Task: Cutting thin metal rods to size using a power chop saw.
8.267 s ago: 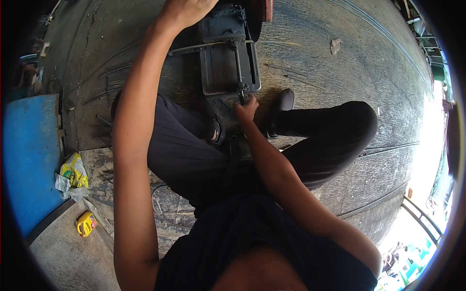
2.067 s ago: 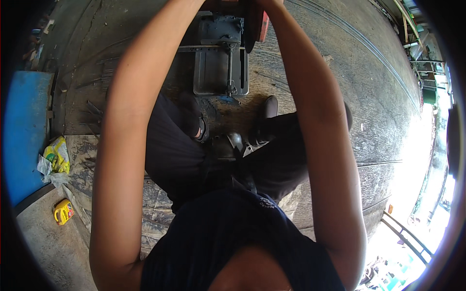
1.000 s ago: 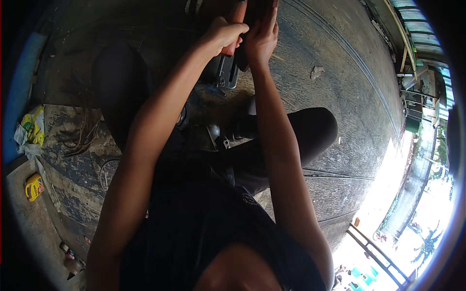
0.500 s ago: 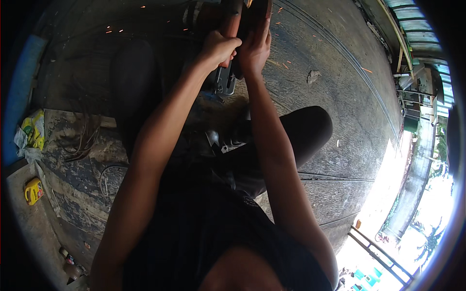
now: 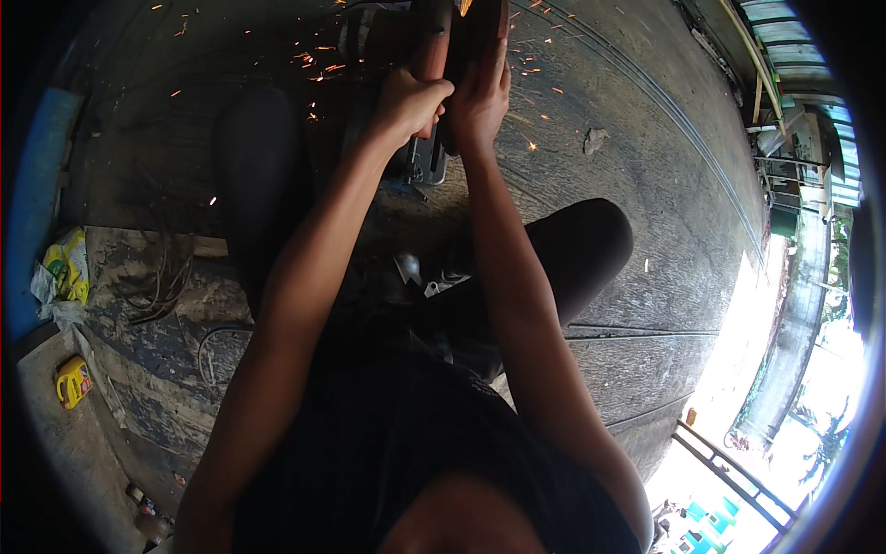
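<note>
My left hand (image 5: 406,102) is wrapped round an orange-red cylindrical handle (image 5: 432,60) of what looks like a power tool, at the top of the view. Beside it, my right hand (image 5: 480,111) lies with fingers stretched along a reddish-brown, narrow-edged part (image 5: 496,32); its palm side is partly hidden. Between these two parts a bright spark stream (image 5: 464,7) shows at the upper edge. Below the hands is a slotted metal bracket (image 5: 429,166). The tool's far end and the point where the sparks start are out of view or dark.
Loose sparks (image 5: 318,69) fly to both sides over the dark ground. My bent knee (image 5: 591,235) is at right. Long thin rods (image 5: 674,129) lie on the ground, right. A yellow jug (image 5: 73,382) and a yellow-green bag (image 5: 66,268) are at far left, near a blue panel (image 5: 41,203).
More sparks are spread to the left and right than before. Both hands keep their hold and place, shifting only slightly downward in the view.
</note>
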`<state>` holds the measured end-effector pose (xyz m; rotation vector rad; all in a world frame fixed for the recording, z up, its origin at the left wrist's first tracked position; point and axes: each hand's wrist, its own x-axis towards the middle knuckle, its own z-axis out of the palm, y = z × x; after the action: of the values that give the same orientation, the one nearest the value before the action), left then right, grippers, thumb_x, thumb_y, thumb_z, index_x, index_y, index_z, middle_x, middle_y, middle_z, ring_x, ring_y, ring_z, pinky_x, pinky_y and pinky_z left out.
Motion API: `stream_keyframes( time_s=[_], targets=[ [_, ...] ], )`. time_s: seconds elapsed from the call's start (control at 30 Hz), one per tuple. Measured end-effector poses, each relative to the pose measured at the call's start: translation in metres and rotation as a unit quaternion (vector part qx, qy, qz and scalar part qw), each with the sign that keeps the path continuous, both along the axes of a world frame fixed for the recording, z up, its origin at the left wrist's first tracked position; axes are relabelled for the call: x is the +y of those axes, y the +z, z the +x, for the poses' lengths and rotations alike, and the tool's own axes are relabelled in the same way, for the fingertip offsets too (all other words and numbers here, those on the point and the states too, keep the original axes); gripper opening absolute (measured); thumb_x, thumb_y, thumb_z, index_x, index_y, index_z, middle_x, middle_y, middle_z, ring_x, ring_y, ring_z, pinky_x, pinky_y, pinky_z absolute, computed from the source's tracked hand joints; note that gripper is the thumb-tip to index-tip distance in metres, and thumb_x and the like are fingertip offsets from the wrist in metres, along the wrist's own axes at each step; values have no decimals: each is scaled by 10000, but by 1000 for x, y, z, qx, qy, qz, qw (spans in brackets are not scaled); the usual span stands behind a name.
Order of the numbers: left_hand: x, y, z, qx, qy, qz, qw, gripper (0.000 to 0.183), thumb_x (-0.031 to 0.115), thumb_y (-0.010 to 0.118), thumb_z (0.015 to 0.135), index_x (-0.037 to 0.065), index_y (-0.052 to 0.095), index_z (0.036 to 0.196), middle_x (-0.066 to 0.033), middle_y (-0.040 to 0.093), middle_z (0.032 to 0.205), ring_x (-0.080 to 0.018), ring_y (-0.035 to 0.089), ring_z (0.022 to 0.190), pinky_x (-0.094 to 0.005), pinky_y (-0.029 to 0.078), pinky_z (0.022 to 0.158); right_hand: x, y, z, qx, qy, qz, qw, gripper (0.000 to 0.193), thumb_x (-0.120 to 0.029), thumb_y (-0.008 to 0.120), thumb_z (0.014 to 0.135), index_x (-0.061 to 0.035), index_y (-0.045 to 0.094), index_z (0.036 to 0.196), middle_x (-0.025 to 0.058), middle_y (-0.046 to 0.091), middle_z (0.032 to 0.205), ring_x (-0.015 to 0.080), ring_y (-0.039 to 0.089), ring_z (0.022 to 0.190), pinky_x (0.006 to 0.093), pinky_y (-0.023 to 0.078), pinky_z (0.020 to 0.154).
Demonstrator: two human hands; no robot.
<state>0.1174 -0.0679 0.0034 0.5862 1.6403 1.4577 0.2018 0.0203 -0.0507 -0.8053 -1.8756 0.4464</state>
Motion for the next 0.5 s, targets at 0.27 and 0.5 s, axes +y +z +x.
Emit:
stream_keyframes(
  time_s=[0.27,0.5],
  targets=[
    [1,-3,1,-7,10,10,1000,119,96,656,801,-4,594,777,-37,568,619,-112,564,510,-281,463,468,1,-3,0,3,-2,35,999,607,-53,530,931,-17,311,1496,352,489,1305,504,543,1148,502,514,881],
    [0,-2,0,-21,-1,4,1000,127,85,652,801,-14,587,847,-37,567,654,-111,566,525,-282,463,465,2,-5,-1,-2,-8,25,1000,634,-55,543,922,-41,303,1509,342,489,1310,502,555,1131,511,517,865]
  ],
)
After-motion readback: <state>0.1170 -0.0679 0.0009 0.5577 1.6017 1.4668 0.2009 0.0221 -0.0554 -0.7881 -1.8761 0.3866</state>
